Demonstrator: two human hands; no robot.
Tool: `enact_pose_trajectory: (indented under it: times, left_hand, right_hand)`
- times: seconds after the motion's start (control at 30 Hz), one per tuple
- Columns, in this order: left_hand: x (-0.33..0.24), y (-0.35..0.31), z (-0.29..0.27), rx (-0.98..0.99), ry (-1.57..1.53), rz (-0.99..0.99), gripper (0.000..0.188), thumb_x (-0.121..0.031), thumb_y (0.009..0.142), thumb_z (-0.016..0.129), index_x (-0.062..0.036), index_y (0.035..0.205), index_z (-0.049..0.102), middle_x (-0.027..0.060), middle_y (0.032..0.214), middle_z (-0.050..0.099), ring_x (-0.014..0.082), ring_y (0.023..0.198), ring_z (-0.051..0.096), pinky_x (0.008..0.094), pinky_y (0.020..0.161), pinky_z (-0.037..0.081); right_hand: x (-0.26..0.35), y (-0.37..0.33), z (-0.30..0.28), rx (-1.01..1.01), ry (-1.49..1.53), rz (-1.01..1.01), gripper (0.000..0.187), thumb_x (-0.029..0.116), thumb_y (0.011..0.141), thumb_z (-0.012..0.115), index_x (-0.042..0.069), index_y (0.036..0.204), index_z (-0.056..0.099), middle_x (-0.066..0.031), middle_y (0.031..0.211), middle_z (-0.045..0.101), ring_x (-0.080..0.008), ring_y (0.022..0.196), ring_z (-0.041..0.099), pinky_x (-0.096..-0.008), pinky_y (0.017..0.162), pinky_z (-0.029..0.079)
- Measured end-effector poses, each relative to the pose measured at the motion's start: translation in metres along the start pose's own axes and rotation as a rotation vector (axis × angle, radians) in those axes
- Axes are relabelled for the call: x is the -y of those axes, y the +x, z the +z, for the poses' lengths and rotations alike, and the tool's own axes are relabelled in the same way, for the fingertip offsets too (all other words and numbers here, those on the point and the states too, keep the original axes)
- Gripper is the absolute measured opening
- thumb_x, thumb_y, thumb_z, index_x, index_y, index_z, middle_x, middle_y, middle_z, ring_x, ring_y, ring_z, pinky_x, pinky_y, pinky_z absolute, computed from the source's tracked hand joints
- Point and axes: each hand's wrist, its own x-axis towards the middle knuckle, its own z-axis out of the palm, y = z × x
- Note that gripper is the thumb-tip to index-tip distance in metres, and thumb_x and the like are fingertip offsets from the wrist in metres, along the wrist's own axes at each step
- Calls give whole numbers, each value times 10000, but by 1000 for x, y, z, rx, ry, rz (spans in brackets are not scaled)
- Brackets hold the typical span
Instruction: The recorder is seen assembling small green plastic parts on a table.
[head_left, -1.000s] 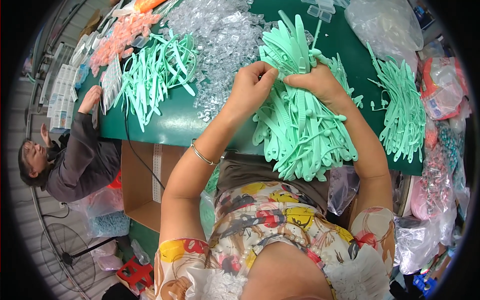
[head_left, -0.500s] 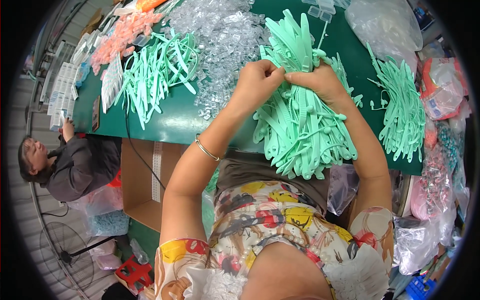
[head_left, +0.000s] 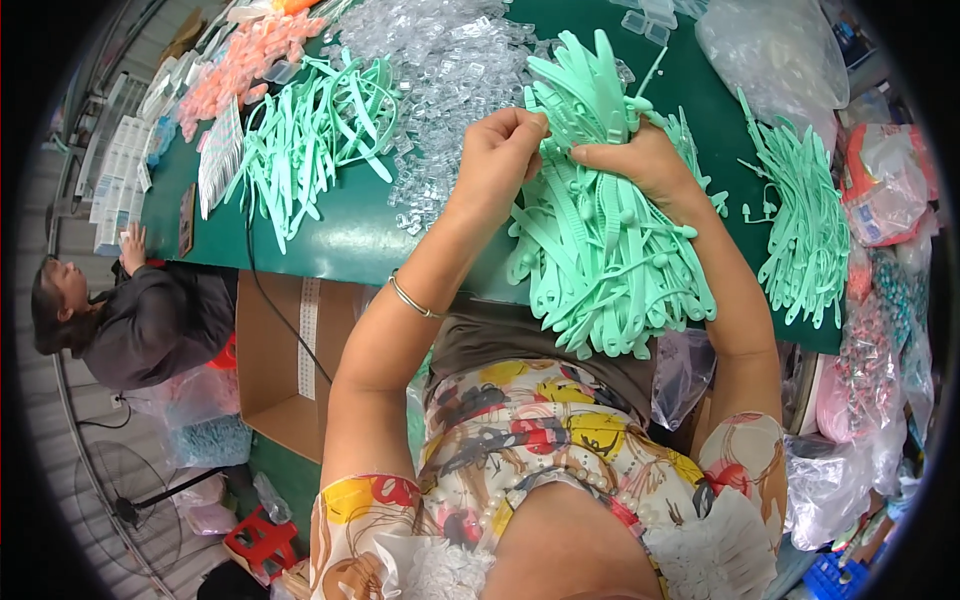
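A thick bundle of mint-green toothed plastic straps (head_left: pixel 610 265) hangs over the near edge of the table. My right hand (head_left: pixel 650 170) is closed round its upper part, with the thumb across the front. At the bundle's left side, my left hand (head_left: pixel 497 160) is closed in a pinch, thumb against forefinger. Green strap ends lie right beside those fingertips, but what the pinch holds is hidden. One thin strap end (head_left: pixel 652 72) sticks up above my right hand.
Further mint-green strap piles lie at left (head_left: pixel 310 140) and right (head_left: pixel 805 215). Clear plastic pieces (head_left: pixel 450 80) are heaped behind my left hand, beside orange pieces (head_left: pixel 250 65). A clear bag (head_left: pixel 770 55) lies far right. Another person (head_left: pixel 150 320) sits left, near an open carton (head_left: pixel 275 370).
My left hand has moved a little left and up, away from my right thumb. My right hand keeps its hold on the bundle. The other person has turned toward the table.
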Motion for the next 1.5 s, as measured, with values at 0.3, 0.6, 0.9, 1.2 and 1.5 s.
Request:
enact_pose_trajectory:
  times: [0.3, 0.6, 0.9, 1.2, 1.5]
  left_hand:
    - [11, 23, -16, -66, 548, 223, 129, -141, 836, 617, -18, 871, 599, -32, 672, 490, 50, 549, 428, 199, 481, 339]
    - [-5, 13, 10, 60, 583, 493, 138, -44, 797, 647, -19, 926, 605, -1, 804, 565, 51, 633, 494, 196, 561, 424]
    - [-15, 5, -3, 115, 244, -48, 94, -96, 842, 595, -12, 871, 565, -8, 749, 565, 60, 619, 530, 201, 535, 398]
    - [-35, -15, -61, 178, 925, 143, 133, -73, 754, 657, -31, 877, 628, 23, 765, 584, 107, 650, 548, 238, 590, 438]
    - [-29, -48, -84, 297, 1230, 210, 175, -79, 659, 703, -38, 820, 646, 93, 762, 596, 257, 739, 599, 346, 662, 475]
  right_hand:
    - [9, -2, -3, -28, 218, 147, 319, 108, 723, 683, 7, 1008, 583, -54, 821, 621, -121, 721, 596, -247, 654, 480]
    - [6, 1, -5, 10, 195, 143, 329, 83, 694, 691, 7, 999, 594, -57, 851, 620, -133, 747, 597, -261, 678, 478]
    - [5, 0, -2, -9, 141, 118, 366, 74, 685, 692, 10, 1030, 588, -55, 891, 621, -129, 780, 592, -268, 708, 474]
    - [3, 1, -2, -9, 57, 91, 392, 91, 689, 684, 5, 1056, 578, -57, 933, 613, -133, 821, 583, -273, 739, 462]
    - [2, 1, -3, 22, 6, 97, 464, 93, 717, 664, -7, 1150, 532, -63, 1014, 599, -137, 858, 582, -284, 771, 475]
